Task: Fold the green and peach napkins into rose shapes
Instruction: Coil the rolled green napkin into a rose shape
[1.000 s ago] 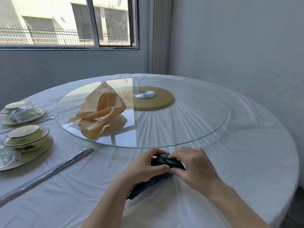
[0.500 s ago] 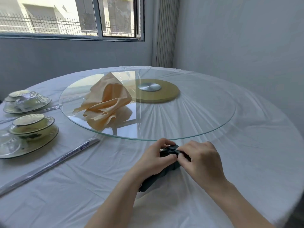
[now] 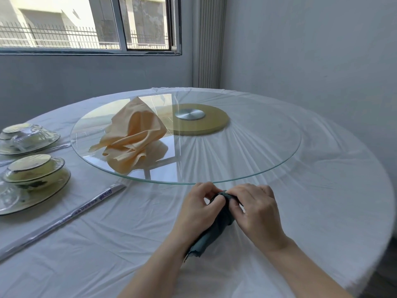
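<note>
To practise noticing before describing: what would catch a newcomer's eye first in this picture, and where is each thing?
The peach napkin stands out first, crumpled in a loose heap on the left part of the glass turntable. Next come the left hand and right hand just in front of the turntable, both pinching the top of a rolled dark green napkin on the white tablecloth. Stacked dishes sit at far left.

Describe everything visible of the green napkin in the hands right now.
The green napkin is dark teal-green cloth, rolled into a tight tube that slants across the white tablecloth, just in front of the glass turntable. Its far end is pinched between the left hand and right hand, which hide much of it. The near end pokes out beside the left wrist as a flatter, loose edge.
</note>
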The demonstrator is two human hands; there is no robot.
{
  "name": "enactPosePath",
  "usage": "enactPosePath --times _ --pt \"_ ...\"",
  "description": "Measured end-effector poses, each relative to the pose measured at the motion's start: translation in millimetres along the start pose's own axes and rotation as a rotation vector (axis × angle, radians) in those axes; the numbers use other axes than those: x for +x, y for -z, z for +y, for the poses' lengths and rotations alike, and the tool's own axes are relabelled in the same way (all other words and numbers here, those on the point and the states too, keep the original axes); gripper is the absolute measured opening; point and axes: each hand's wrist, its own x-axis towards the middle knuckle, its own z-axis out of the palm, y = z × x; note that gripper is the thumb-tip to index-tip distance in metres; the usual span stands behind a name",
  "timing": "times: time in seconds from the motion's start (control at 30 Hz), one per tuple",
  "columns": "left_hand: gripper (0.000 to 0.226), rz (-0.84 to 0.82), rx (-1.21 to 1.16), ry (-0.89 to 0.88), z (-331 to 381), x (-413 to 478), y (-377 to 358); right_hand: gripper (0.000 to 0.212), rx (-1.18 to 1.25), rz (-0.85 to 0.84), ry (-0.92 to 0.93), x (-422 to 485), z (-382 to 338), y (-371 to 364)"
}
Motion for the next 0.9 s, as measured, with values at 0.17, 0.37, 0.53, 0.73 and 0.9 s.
enactPosePath --times 0.17,0.37,0.53,0.73,0.9 --pt "0.021 0.063 -0.059 -0.021 3.7 -2.5 5.3 0.015 0.157 -0.111 -0.129 -1.0 -3.2 1.4" --pt "0.038 0.085 -0.033 -0.059 4.6 -2.1 3.2 0.012 0.449 -0.238 -0.471 1.4 -6.6 18.7" --pt "0.036 0.097 0.028 -0.078 3.9 -5.0 1.7 0.016 0.616 -0.504 -0.469 12.4 0.1 28.4" --pt "0.032 0.096 0.071 -0.098 3.9 -7.2 1.5 0.023 0.404 -0.655 -0.360 35.1 5.2 28.3" --pt "0.035 0.106 0.115 -0.116 1.6 -4.8 2.3 0.015 0.422 -0.710 -0.456 48.5 3.8 25.9"
